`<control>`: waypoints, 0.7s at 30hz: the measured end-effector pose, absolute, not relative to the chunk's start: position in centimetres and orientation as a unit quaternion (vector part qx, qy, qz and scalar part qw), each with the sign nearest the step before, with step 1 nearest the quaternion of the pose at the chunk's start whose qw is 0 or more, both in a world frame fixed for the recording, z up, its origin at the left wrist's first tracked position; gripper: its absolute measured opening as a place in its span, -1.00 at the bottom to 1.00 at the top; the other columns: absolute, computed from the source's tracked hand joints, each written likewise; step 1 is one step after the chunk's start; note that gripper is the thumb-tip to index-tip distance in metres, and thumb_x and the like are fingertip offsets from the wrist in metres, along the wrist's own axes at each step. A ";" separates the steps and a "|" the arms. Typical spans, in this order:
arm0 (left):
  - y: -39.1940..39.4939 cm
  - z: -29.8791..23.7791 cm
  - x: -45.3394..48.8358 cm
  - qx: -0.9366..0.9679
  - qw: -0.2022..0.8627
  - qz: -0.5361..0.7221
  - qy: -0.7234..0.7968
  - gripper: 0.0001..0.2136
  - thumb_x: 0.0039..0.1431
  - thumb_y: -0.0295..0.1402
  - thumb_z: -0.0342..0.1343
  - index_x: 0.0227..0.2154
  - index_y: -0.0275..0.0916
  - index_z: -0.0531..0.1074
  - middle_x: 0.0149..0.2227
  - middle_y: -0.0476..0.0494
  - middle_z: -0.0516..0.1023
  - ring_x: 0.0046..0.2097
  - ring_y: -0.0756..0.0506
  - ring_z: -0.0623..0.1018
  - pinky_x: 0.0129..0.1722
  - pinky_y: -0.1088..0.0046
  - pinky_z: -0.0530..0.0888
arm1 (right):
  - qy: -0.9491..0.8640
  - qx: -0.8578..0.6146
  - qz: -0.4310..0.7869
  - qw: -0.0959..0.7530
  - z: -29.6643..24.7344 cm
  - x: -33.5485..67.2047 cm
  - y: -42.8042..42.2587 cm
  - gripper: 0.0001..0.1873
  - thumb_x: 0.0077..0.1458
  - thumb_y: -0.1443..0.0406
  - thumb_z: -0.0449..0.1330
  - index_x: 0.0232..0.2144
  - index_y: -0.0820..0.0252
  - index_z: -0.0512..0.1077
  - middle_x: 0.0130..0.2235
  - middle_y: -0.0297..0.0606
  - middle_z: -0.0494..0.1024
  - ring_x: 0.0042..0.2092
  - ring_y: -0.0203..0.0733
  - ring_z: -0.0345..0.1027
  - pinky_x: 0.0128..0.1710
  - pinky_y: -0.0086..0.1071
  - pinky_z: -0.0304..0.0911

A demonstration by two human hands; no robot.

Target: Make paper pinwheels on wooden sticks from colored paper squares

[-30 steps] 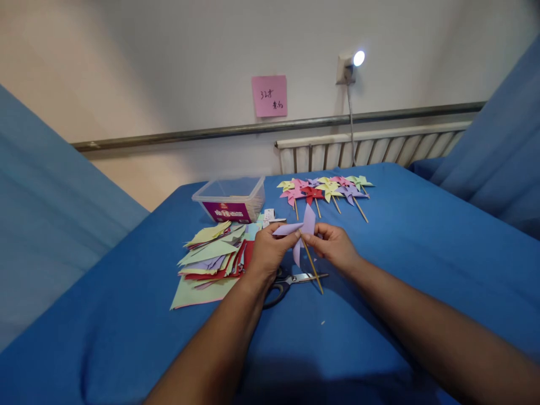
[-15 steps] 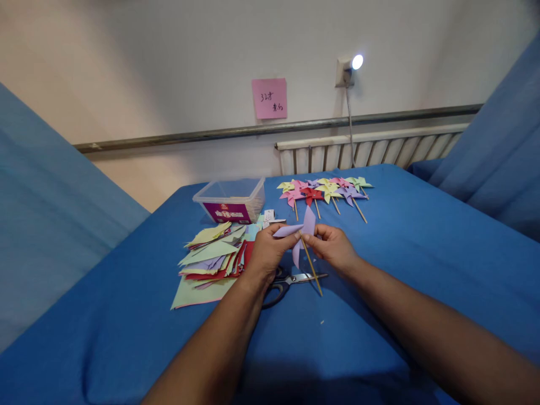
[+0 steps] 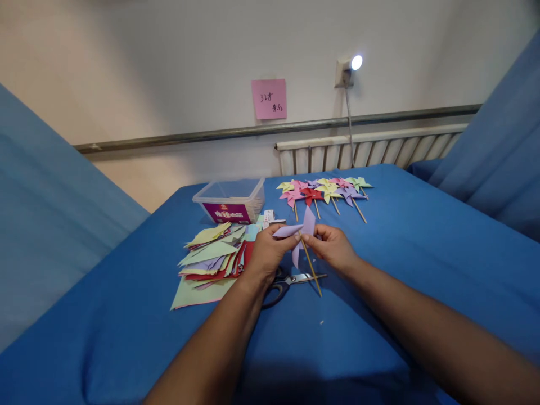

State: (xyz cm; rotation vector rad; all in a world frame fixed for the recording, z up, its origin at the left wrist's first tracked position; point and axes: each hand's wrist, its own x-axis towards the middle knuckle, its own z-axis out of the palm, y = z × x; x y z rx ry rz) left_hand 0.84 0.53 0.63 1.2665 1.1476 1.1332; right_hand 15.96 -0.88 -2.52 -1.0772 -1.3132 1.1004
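Observation:
Between my two hands is a purple paper pinwheel [image 3: 309,221] on a thin wooden stick [image 3: 311,267], which slants down toward me. My left hand [image 3: 272,247] pinches the pinwheel near its centre from the left. From the other side, my right hand [image 3: 331,244] pinches it close to the top of the stick, thumb toward the middle. Fingers cover part of the blades. Scissors [image 3: 291,281] with dark handles lie below on the blue cloth, their blades passing behind the stick.
Stacked coloured paper [image 3: 211,261] lies left of my hands. Behind it stands a clear plastic box [image 3: 230,197] of sticks, with a small white roll [image 3: 269,215] near it. Several finished pinwheels [image 3: 327,191] rest at the back. Blue curtains [image 3: 50,214] hang at both sides.

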 end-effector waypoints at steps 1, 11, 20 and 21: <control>0.6 0.5 0.9 0.525 0.521 0.474 0.479 -0.65 -0.30 -0.28 0.42 -0.37 -0.32 0.57 -0.44 -0.07 0.57 -0.40 -0.03 0.47 -0.36 0.48 0.36 | -0.549 -0.453 0.459 0.531 -2.6 15.9 -0.8 -0.57 -0.10 -0.06 0.25 -0.58 0.15 0.31 -0.67 -0.52 0.20 -0.62 -0.41 -0.03 -0.60 -0.45 -0.09; 1.8 -0.5 0.4 0.479 0.516 0.550 0.449 -0.61 -0.27 -0.26 0.40 -0.30 -0.32 0.58 -0.33 -0.14 0.61 -0.34 -0.06 0.52 -0.26 0.41 0.42 | -0.527 -0.562 0.317 0.554 -3.3 15.4 -1.2 -0.51 -0.14 -0.01 0.34 -0.24 0.12 0.33 -0.57 -0.49 0.33 -0.60 -0.34 0.12 -0.57 -0.41 0.06; 2.1 -0.7 0.3 0.432 0.505 0.592 0.456 -0.58 -0.32 -0.26 0.42 -0.30 -0.32 0.58 -0.38 -0.08 0.60 -0.39 -0.03 0.50 -0.30 0.44 0.41 | -0.625 -0.544 0.130 0.545 -2.2 15.2 -2.3 -0.61 -0.04 0.11 0.31 -0.19 0.13 0.35 0.06 -0.07 0.30 -0.45 -0.35 0.26 -0.27 -0.25 0.29; 2.2 -0.7 0.2 0.425 0.504 0.598 0.456 -0.57 -0.32 -0.27 0.42 -0.30 -0.33 0.58 -0.39 -0.08 0.59 -0.39 -0.02 0.50 -0.30 0.43 0.41 | -0.637 -0.542 0.119 0.535 -2.2 15.2 -2.4 -0.62 -0.03 0.11 0.31 -0.20 0.13 0.36 0.02 -0.08 0.33 -0.44 -0.32 0.26 -0.27 -0.26 0.28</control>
